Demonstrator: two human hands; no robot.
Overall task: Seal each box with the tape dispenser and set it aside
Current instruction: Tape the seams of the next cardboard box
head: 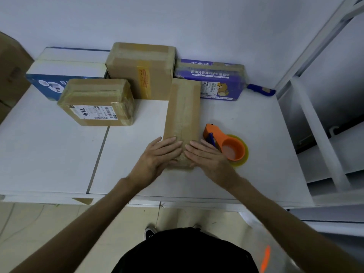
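Head view: long narrow cardboard box lay lengthwise on the white table, a tape strip running down its top seam. Left hand and right hand both pressed flat on the box's near end, fingers straight, fingertips nearly meeting over the seam. Orange tape dispenser sat on the table just right of the box, beside the right hand, ungripped. Labelled brown box, taller brown box, purple printed box and white-and-blue box stood farther back.

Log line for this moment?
left hand, right hand: pressing flat on long box | tape dispenser: on table, beside right hand, unheld
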